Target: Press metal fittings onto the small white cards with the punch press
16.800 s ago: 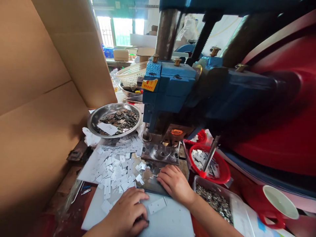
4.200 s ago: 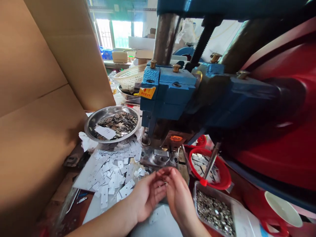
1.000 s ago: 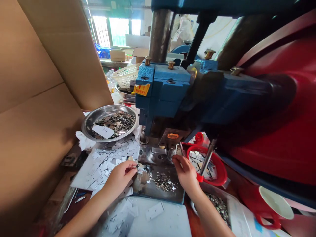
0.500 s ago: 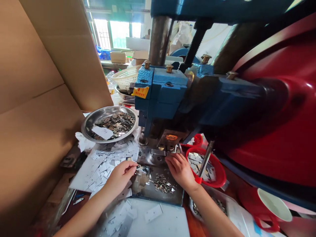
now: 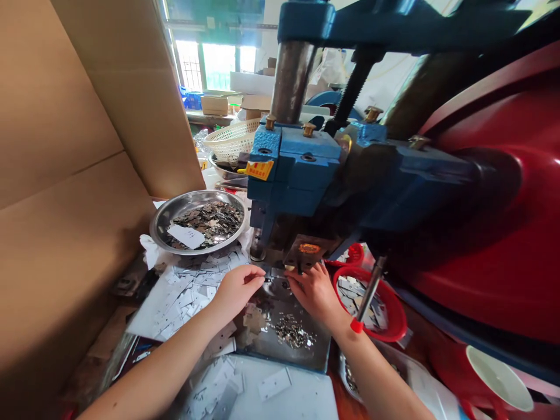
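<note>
My left hand is closed in a pinch on a small dark metal piece with a hole, at the left front of the press's die. My right hand reaches in from the other side, its fingers apart, with one digit tip by the right end of a small flat metal block under the press head. I cannot tell whether that tip touches the block. On the dark steel bed below my hands lie a pile of tiny metal bits and some flat thin pieces.
The blue press rises ahead, with a large red wheel at right. Left stand a steel bowl of metal parts and scattered flat plates. A red basket, a red-handled lever and a mug are at right.
My left hand has moved forward and right with the small metal piece, up to the die. My right hand's fingers have spread and reached further towards the block. The view has shifted slightly.
</note>
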`<state>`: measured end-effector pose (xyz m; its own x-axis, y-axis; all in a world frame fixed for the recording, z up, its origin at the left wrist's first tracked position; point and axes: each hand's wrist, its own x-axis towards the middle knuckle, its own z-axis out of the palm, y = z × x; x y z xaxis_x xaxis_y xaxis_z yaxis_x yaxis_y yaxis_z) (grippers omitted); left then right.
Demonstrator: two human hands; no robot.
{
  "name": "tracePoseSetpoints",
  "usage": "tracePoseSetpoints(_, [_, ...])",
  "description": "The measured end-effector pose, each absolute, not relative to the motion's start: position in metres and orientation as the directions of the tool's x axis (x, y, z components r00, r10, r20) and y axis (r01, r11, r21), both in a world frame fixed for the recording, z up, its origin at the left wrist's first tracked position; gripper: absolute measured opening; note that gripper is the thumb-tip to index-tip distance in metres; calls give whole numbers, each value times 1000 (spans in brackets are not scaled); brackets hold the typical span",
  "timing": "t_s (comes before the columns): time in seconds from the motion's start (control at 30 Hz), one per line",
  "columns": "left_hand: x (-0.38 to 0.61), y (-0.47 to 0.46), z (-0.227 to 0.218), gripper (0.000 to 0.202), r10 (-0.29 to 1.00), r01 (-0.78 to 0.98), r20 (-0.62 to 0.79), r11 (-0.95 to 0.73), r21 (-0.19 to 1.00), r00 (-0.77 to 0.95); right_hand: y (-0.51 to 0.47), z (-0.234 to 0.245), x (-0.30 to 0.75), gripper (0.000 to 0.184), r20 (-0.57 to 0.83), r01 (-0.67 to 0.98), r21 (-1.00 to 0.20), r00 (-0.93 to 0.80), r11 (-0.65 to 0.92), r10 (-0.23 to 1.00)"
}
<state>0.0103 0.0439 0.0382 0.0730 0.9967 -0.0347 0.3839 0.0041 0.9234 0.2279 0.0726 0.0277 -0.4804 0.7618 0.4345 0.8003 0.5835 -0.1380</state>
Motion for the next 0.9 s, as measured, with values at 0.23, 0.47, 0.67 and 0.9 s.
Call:
tracePoseSetpoints(0.23, [33, 64, 42, 16, 996, 512, 22, -63, 857, 86, 68, 35, 234, 32, 468, 773, -141, -499, 619, 730])
tracePoseSetpoints(0.47, [52, 73, 37, 14, 989, 569, 117, -148, 809, 92, 62, 28, 236, 37, 502, 707, -305, -450, 638, 739])
tracePoseSetpoints(0.67, [52, 77, 27, 10, 984, 607, 172, -168, 777, 53, 61, 31, 235, 42, 481, 729, -278, -459, 626, 747])
tracePoseSetpoints(0.9, [50, 81, 16, 11, 978, 599, 201, -196, 776, 59, 55, 37, 228, 37, 464, 801, -135, -468, 583, 752])
